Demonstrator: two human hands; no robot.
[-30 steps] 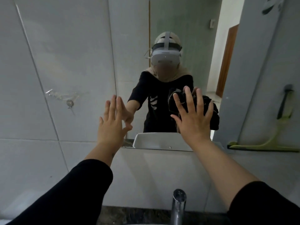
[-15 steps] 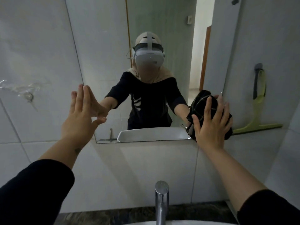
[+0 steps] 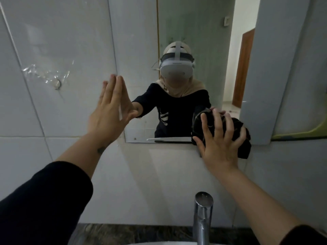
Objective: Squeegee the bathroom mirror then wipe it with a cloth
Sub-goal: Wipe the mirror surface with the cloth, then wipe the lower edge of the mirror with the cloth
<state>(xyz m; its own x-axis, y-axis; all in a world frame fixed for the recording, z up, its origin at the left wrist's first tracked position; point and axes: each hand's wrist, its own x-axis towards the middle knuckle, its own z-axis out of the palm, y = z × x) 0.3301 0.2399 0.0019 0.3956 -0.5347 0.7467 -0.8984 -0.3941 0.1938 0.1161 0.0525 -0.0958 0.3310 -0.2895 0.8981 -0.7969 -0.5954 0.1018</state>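
The crumpled black cloth (image 3: 235,131) sits bunched under my right hand (image 3: 219,147), pressed flat against the lower right corner of the frameless wall mirror (image 3: 177,23), partly overhanging onto the grey tile below. I judge it soft, light and floppy; it wants a broad palm over the wad rather than a pinch, or loose folds will trail. My right grip is spread, fingers fanned over the fabric. My left hand (image 3: 111,110) is empty, fingers pressed together, braced flat on the mirror's left edge. The glass looks slick and fragile, so even pressure suits it. The green squeegee (image 3: 299,132) rests well apart at the right.
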